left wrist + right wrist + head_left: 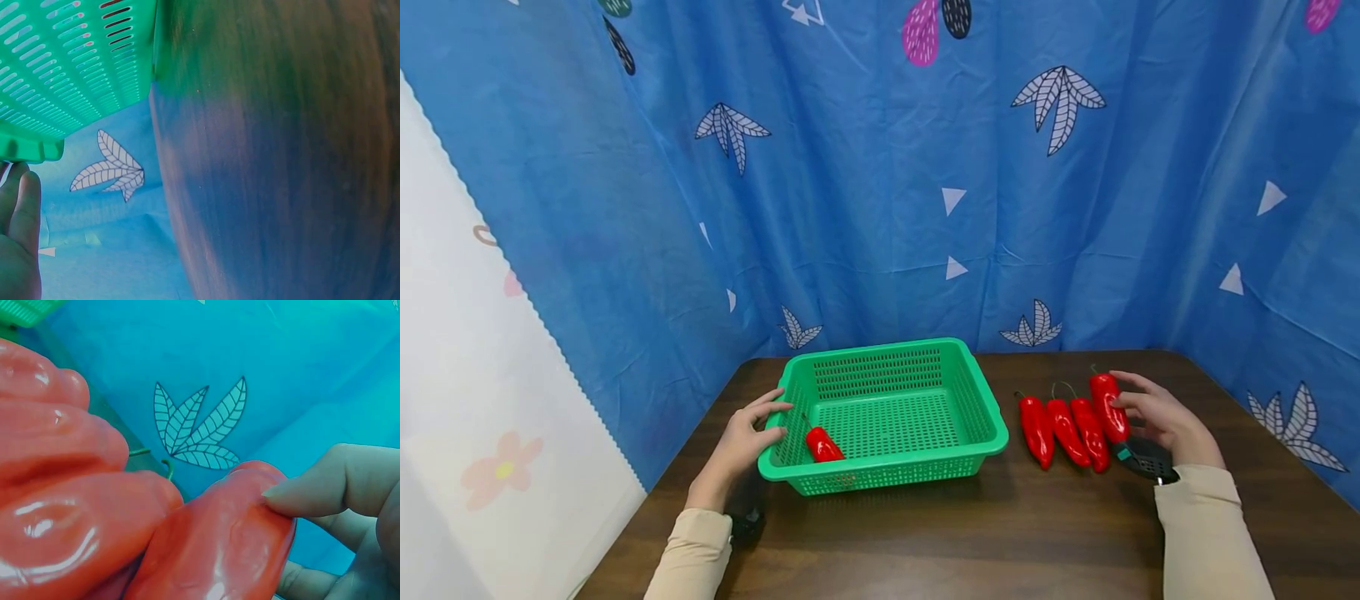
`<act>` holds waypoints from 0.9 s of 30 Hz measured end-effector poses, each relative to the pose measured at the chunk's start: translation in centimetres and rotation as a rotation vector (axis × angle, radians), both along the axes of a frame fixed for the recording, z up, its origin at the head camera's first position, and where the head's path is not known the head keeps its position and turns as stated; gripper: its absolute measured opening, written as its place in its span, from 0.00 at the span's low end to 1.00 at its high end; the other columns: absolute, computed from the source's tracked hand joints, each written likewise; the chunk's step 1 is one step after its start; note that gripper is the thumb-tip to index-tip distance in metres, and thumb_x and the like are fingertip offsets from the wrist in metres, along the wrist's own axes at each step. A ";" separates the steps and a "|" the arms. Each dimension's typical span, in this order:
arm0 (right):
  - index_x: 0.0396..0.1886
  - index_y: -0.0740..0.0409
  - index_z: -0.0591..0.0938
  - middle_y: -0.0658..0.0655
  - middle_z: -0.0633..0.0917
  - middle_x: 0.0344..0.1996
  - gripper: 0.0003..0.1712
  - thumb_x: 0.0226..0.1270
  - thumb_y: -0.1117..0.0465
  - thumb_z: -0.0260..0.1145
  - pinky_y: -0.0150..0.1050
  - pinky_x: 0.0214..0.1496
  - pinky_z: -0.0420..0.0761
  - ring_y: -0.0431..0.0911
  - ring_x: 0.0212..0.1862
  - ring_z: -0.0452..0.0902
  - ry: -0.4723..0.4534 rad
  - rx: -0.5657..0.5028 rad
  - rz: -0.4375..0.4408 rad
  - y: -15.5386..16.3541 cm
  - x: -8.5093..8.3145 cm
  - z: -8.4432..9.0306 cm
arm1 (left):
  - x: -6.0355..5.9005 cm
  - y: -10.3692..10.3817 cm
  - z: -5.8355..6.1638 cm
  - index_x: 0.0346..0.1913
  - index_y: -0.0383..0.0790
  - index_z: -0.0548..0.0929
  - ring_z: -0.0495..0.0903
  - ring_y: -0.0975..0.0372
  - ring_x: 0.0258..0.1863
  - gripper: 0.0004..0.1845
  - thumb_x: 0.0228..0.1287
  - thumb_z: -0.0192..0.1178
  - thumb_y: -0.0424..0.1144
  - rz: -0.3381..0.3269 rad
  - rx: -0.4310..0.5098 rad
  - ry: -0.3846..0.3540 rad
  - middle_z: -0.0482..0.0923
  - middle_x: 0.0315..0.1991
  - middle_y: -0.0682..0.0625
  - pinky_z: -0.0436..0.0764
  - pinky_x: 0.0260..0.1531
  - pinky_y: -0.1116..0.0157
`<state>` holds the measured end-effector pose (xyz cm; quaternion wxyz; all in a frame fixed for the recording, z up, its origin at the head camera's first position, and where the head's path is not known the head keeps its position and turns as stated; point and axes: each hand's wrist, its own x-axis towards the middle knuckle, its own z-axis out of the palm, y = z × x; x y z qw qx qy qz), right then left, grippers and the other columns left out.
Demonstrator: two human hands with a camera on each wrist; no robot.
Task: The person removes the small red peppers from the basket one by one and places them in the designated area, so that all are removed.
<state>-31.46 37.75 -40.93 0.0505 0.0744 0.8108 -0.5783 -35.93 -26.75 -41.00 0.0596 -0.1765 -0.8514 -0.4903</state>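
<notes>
A green plastic basket [977, 400] stands on the brown table [1000, 533], with one red pepper [823, 444] lying in its front left corner. My left hand [758, 427] rests with straight fingers against the basket's left rim; in the left wrist view the fingers [22, 206] lie just under the basket's [62, 62] rim. Several red peppers [1066, 431] lie in a row right of the basket. My right hand [1142, 412] grips the rightmost pepper [1108, 404]. The right wrist view shows a fingertip [312, 487] pressing on that pepper [219, 550], beside the other peppers [56, 506].
A blue patterned curtain [880, 208] closes the back and right sides right behind the table. A white curtain [460, 375] hangs at the left. Bare tabletop lies in front of the basket and peppers. A dark wrist device [1146, 458] sits at my right wrist.
</notes>
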 end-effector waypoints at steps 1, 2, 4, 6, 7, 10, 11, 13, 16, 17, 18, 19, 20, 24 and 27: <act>0.80 0.62 0.40 0.80 0.54 0.73 0.45 0.75 0.59 0.54 0.62 0.60 0.78 0.37 0.42 0.80 -0.003 -0.003 -0.001 0.1 0.0 -0.1 | 0.0 0.0 0.0 0.60 0.33 0.81 0.56 0.43 0.78 0.21 0.63 0.59 0.27 -0.001 0.001 -0.003 0.63 0.76 0.41 0.65 0.72 0.41; 0.80 0.62 0.40 0.80 0.54 0.73 0.45 0.75 0.59 0.54 0.61 0.59 0.79 0.37 0.42 0.80 -0.010 -0.006 0.000 0.2 0.0 -0.2 | 0.0 0.0 0.0 0.61 0.33 0.81 0.56 0.43 0.78 0.21 0.63 0.59 0.27 -0.002 0.001 -0.004 0.63 0.76 0.41 0.64 0.72 0.41; 0.80 0.63 0.40 0.80 0.54 0.73 0.44 0.75 0.59 0.53 0.59 0.58 0.80 0.38 0.42 0.80 -0.021 -0.009 -0.001 0.5 0.1 -0.3 | 0.0 0.0 0.0 0.60 0.33 0.81 0.56 0.43 0.78 0.21 0.63 0.59 0.27 -0.002 0.001 -0.003 0.63 0.76 0.40 0.64 0.72 0.41; 0.80 0.63 0.41 0.80 0.54 0.72 0.44 0.75 0.59 0.54 0.58 0.58 0.80 0.38 0.43 0.79 -0.031 -0.013 -0.001 0.6 0.1 -0.6 | 0.0 0.0 0.0 0.60 0.32 0.81 0.56 0.43 0.77 0.21 0.63 0.60 0.27 -0.002 -0.003 0.002 0.63 0.76 0.40 0.64 0.72 0.41; 0.80 0.64 0.42 0.80 0.54 0.72 0.44 0.75 0.59 0.54 0.58 0.58 0.80 0.39 0.43 0.79 -0.035 -0.013 -0.001 0.7 0.1 -0.7 | 0.0 0.0 0.0 0.60 0.32 0.81 0.56 0.42 0.77 0.21 0.63 0.60 0.27 0.000 -0.005 0.005 0.63 0.75 0.40 0.63 0.72 0.41; 0.80 0.64 0.43 0.80 0.55 0.72 0.44 0.74 0.59 0.55 0.58 0.59 0.80 0.39 0.44 0.79 -0.046 0.001 0.000 0.8 0.1 -1.0 | -0.1 0.0 -0.1 0.60 0.31 0.81 0.57 0.42 0.77 0.21 0.63 0.60 0.26 0.002 -0.009 0.012 0.63 0.75 0.39 0.63 0.72 0.41; 0.79 0.65 0.43 0.80 0.55 0.72 0.44 0.74 0.59 0.56 0.58 0.59 0.80 0.39 0.44 0.79 -0.050 0.007 -0.001 0.8 0.1 -1.1 | -0.1 0.0 -0.1 0.60 0.31 0.81 0.57 0.42 0.77 0.21 0.63 0.60 0.26 0.002 -0.009 0.014 0.63 0.75 0.39 0.63 0.72 0.40; 0.79 0.66 0.44 0.80 0.57 0.71 0.44 0.73 0.59 0.56 0.56 0.58 0.81 0.38 0.43 0.80 -0.058 0.018 -0.009 0.8 0.1 -1.3 | 0.0 0.0 -0.1 0.60 0.31 0.81 0.57 0.42 0.77 0.21 0.62 0.60 0.26 0.004 -0.009 0.014 0.64 0.75 0.39 0.64 0.72 0.40; 0.77 0.70 0.48 0.80 0.67 0.65 0.43 0.72 0.60 0.57 0.50 0.53 0.85 0.37 0.40 0.81 -0.067 0.038 -0.028 0.9 0.1 -1.5 | 0.1 0.1 0.0 0.60 0.31 0.81 0.57 0.42 0.77 0.21 0.62 0.60 0.26 0.002 -0.006 0.006 0.63 0.75 0.39 0.64 0.72 0.40; 0.77 0.71 0.50 0.78 0.71 0.62 0.41 0.72 0.61 0.57 0.47 0.52 0.86 0.37 0.40 0.81 -0.067 0.038 -0.036 0.9 0.1 -1.5 | 0.1 0.1 0.0 0.60 0.31 0.81 0.56 0.42 0.77 0.21 0.63 0.59 0.26 0.000 -0.004 0.004 0.63 0.75 0.40 0.64 0.72 0.40; 0.76 0.72 0.51 0.75 0.75 0.59 0.40 0.71 0.61 0.57 0.45 0.49 0.87 0.37 0.39 0.81 -0.067 0.037 -0.044 0.9 0.1 -1.6 | 0.1 0.1 0.1 0.60 0.32 0.81 0.56 0.42 0.77 0.21 0.63 0.59 0.26 -0.002 -0.003 0.001 0.63 0.76 0.40 0.64 0.72 0.40; 0.75 0.73 0.53 0.71 0.78 0.55 0.40 0.71 0.62 0.57 0.43 0.48 0.87 0.37 0.38 0.81 -0.065 0.038 -0.050 1.0 0.1 -1.6 | 0.2 0.1 0.1 0.60 0.32 0.81 0.56 0.42 0.77 0.21 0.63 0.59 0.26 -0.004 -0.002 0.000 0.62 0.76 0.40 0.63 0.72 0.40; 0.74 0.74 0.54 0.66 0.81 0.53 0.39 0.71 0.62 0.56 0.42 0.46 0.87 0.37 0.37 0.82 -0.063 0.039 -0.054 1.0 0.1 -1.7 | 0.2 0.1 0.1 0.60 0.32 0.81 0.55 0.43 0.78 0.21 0.63 0.59 0.27 -0.007 -0.001 -0.002 0.62 0.76 0.40 0.63 0.72 0.40; 0.73 0.75 0.56 0.58 0.84 0.48 0.37 0.71 0.63 0.57 0.40 0.45 0.88 0.37 0.37 0.82 -0.061 0.038 -0.063 1.0 0.1 -1.7 | 0.1 0.1 0.2 0.61 0.33 0.81 0.55 0.43 0.78 0.22 0.63 0.59 0.27 -0.009 -0.002 -0.003 0.62 0.76 0.41 0.63 0.72 0.40; 0.73 0.75 0.56 0.63 0.83 0.50 0.37 0.71 0.63 0.56 0.41 0.45 0.88 0.37 0.37 0.82 -0.065 0.047 -0.064 1.0 0.0 -1.8 | 0.1 0.1 0.2 0.61 0.33 0.81 0.55 0.43 0.78 0.21 0.63 0.59 0.27 -0.003 -0.007 -0.002 0.62 0.76 0.40 0.63 0.72 0.40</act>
